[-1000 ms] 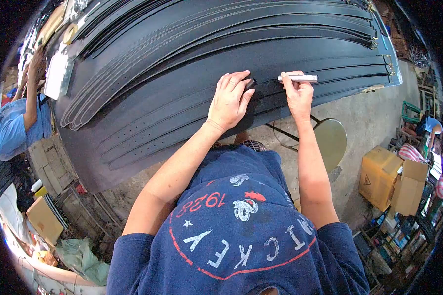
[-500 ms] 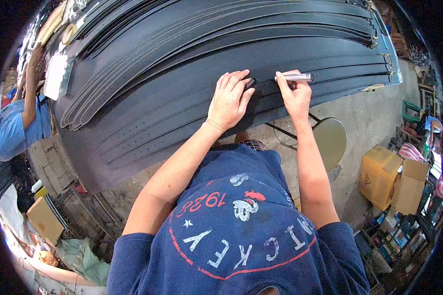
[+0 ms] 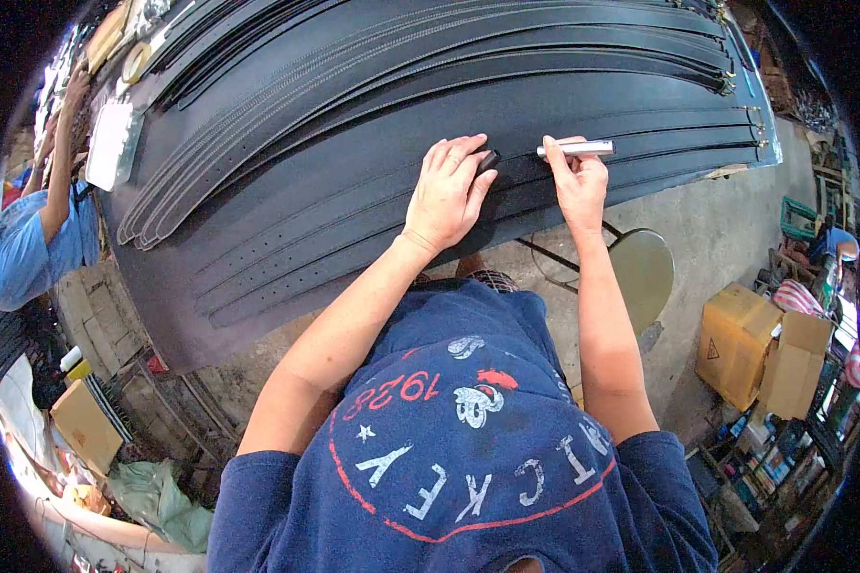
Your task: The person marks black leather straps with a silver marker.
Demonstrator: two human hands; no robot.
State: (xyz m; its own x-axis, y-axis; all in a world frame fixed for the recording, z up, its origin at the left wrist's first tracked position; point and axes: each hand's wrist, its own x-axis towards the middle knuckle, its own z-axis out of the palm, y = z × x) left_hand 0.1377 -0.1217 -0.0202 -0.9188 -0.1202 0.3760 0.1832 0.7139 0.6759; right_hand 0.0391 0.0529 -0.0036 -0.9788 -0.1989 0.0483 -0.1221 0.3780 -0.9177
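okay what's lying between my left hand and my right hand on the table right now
In the head view, only black belt straps run between the left hand and the right hand, which grips a silver marker. A small dark piece pokes out under the left fingers.

The left hand [image 3: 446,194] lies flat on black belts [image 3: 354,143] spread over the desk [image 3: 210,325]; the right hand [image 3: 575,181] grips a silver marker [image 3: 576,148] beside it; a folding stool [image 3: 640,272] stands below.
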